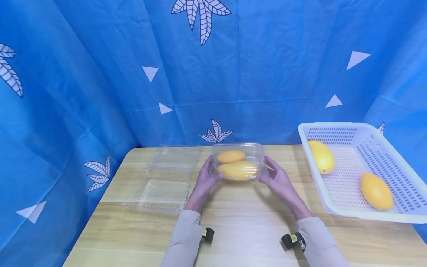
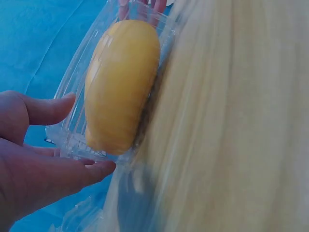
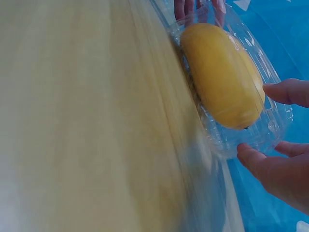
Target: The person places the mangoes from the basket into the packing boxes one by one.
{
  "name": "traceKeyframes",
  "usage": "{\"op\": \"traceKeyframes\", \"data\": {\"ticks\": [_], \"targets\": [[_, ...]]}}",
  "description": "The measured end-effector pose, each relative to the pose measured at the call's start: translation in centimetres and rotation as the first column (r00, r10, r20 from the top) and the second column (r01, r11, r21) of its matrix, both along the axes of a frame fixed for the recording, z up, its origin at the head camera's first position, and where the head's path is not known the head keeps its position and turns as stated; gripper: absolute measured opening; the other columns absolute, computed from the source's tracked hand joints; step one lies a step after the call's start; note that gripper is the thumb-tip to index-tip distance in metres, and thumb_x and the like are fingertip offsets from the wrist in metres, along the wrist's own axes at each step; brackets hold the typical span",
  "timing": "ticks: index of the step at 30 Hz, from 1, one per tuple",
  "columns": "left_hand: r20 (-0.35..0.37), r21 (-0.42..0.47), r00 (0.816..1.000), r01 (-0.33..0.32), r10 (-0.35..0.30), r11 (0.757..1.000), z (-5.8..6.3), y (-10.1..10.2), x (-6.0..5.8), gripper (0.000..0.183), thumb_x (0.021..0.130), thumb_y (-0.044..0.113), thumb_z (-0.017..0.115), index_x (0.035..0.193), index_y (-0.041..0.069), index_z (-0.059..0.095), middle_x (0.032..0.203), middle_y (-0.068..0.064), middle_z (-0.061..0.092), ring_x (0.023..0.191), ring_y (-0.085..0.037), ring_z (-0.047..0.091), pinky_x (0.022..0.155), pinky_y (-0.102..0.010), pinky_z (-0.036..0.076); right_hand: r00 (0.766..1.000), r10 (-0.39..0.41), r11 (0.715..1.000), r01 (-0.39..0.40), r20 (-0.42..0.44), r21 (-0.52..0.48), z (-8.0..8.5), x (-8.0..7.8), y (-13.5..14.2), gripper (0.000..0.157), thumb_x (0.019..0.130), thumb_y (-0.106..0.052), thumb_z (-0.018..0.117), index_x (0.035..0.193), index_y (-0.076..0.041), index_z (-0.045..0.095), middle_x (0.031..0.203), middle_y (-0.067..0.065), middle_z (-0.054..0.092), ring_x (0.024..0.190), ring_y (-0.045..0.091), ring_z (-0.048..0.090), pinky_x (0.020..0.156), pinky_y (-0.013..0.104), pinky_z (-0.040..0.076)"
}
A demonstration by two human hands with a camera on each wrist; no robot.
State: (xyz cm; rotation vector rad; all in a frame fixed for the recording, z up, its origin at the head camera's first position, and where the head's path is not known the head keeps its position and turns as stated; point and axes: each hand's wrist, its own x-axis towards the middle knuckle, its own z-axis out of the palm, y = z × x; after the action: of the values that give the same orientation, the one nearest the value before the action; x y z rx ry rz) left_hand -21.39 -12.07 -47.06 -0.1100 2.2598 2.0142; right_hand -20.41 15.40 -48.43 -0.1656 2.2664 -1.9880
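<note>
1. The left hand point(image 1: 204, 182) holds the left end of a clear box point(image 1: 256, 151), fingers and thumb spread around its edge.
2. The right hand point(image 1: 279, 178) grips the right end the same way.
3. The box is toward the back of the worktop point(image 1: 243, 226), with two yellow mangoes point(image 1: 237, 170) inside.
4. Left of it lies an open clear container point(image 1: 164, 191).
5. To the right, a white basket point(image 1: 373, 216) holds two more mangoes point(image 1: 377, 191).

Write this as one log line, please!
left hand: grips clear box; right hand: grips clear box; boxed fruits: two; white basket: two loose fruits
</note>
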Motion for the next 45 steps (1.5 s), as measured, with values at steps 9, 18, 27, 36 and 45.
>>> {"op": "traceKeyframes", "data": {"ticks": [9, 18, 27, 36, 45], "targets": [[0.016, 0.051, 0.997, -0.075, 0.075, 0.996, -0.1, -0.5, -1.3, 0.092, 0.089, -0.004, 0.069, 0.164, 0.017, 0.020, 0.169, -0.006, 0.020, 0.153, -0.036, 0.021, 0.121, -0.051, 0.025, 1.000, 0.010, 0.999, -0.010, 0.001, -0.050, -0.1, -2.1, -1.6, 0.088, 0.092, -0.006, 0.071, 0.162, -0.002, 0.018, 0.166, 0.024, 0.022, 0.146, 0.044, 0.035, 0.112, 0.050, 0.039], [0.054, 0.104, 0.989, -0.146, 0.141, 0.984, 0.1, -1.7, -1.6, 0.089, 0.094, -0.003, 0.061, 0.165, 0.022, 0.014, 0.171, -0.005, 0.014, 0.155, -0.030, 0.016, 0.122, -0.050, 0.020, 1.000, 0.012, 1.000, -0.012, 0.012, -0.013, 0.0, -3.8, -4.1, 0.088, 0.091, -0.006, 0.072, 0.162, -0.004, 0.020, 0.165, 0.023, 0.024, 0.145, 0.045, 0.035, 0.112, 0.051, 0.039], [0.082, 0.134, 0.965, -0.257, 0.248, 0.957, 0.1, -3.2, -2.4, 0.084, 0.097, -0.004, 0.056, 0.165, 0.023, 0.015, 0.170, -0.010, 0.015, 0.155, -0.031, 0.017, 0.123, -0.048, 0.021, 1.000, 0.006, 0.999, -0.005, 0.022, -0.044, -0.1, -5.2, -7.1, 0.089, 0.089, -0.003, 0.073, 0.162, -0.006, 0.022, 0.163, 0.024, 0.027, 0.145, 0.044, 0.035, 0.115, 0.049, 0.036], [0.014, 0.129, 0.933, -0.358, 0.359, 0.925, 0.0, -5.3, -3.1, 0.078, 0.094, -0.013, 0.047, 0.163, 0.011, 0.022, 0.168, -0.016, 0.019, 0.154, -0.035, 0.016, 0.123, -0.046, 0.021, 1.000, -0.010, 0.999, 0.010, 0.001, -0.032, 0.2, -6.0, -10.5, 0.087, 0.089, -0.005, 0.075, 0.161, -0.004, 0.026, 0.160, 0.026, 0.032, 0.143, 0.044, 0.038, 0.114, 0.048, 0.038], [0.030, 0.141, 0.926, -0.376, 0.375, 0.916, 0.4, -6.2, -3.3, 0.078, 0.094, -0.013, 0.045, 0.163, 0.011, 0.021, 0.168, -0.016, 0.018, 0.154, -0.034, 0.016, 0.124, -0.047, 0.016, 0.999, 0.002, 0.999, -0.001, 0.037, -0.038, 0.5, -6.4, -11.5, 0.090, 0.087, -0.005, 0.076, 0.162, -0.010, 0.026, 0.160, 0.023, 0.033, 0.142, 0.041, 0.041, 0.110, 0.045, 0.044]]}}
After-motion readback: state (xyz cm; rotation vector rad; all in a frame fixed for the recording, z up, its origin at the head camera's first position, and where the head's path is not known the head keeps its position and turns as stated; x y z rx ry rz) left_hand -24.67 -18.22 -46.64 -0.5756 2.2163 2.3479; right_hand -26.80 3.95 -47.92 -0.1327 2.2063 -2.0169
